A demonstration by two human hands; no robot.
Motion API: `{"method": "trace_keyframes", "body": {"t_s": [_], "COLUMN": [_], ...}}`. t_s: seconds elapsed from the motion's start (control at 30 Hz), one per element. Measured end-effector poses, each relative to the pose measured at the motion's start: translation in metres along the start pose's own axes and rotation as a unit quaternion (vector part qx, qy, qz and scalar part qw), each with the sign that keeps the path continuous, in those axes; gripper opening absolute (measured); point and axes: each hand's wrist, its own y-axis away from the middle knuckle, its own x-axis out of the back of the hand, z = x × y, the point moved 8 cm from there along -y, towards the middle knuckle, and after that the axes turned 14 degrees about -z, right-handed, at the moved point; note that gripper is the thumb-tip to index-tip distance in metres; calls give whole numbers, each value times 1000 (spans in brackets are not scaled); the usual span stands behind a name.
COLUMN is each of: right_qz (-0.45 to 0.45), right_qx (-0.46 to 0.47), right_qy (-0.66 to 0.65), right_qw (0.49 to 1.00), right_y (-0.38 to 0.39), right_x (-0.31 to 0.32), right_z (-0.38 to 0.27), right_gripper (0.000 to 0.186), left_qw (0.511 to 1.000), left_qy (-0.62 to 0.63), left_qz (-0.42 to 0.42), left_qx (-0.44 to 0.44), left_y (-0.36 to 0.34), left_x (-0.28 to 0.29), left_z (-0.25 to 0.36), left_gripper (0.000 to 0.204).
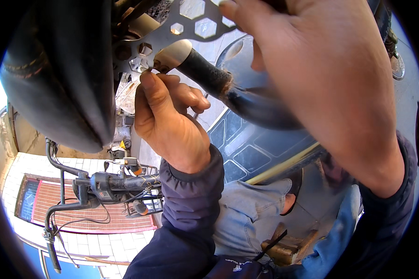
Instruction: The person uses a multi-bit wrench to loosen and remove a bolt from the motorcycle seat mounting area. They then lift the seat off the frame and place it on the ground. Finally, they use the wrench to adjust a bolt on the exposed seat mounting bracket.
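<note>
My left hand (172, 111) is closed in a pinch, thumb and index fingertip together, at the lower edge of a dark metal plate (187, 31) with hexagonal holes. Something small shows at the fingertips, too little to name. Just beside them is the bare metal end of a black tube (209, 74), which bends away to the right. My right hand (330, 88) reaches across the upper right, blurred in part. Its thumb lies at the plate's right side and a finger curls below; the other fingers and whatever they grip are hidden. A hex bolt head (145, 49) sits on the plate.
A black stitched seat (60, 79) fills the upper left. Below the tube is a dark footboard (246, 149) with a patterned surface and yellowish edge. My knees and a wooden stool (286, 249) are at the bottom. Another vehicle's handlebar (81, 193) stands before a tiled wall.
</note>
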Motion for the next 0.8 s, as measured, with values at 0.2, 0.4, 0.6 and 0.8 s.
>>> {"method": "trace_keyframes", "body": {"t_s": [0.2,0.4,0.6,0.8], "right_qz": [5,18,21,17], "right_qx": [1,8,9,11], "right_qy": [7,-4,-9,-11], "right_qw": [1000,1000,1000,1000], "right_y": [0,-1,-3,-8], "right_x": [-2,-5,-9,-13], "right_z": [-4,-5,1,0], "right_gripper": [25,25,26,27], "left_qw": [985,965,976,978], "left_qy": [85,176,167,170], "left_qz": [-136,-171,-129,-110], "left_qx": [-60,-89,-57,-58], "left_y": [-7,-18,-10,-11], "left_x": [0,10,10,18], "left_z": [4,11,-3,-8], "left_gripper": [31,24,25,26]}}
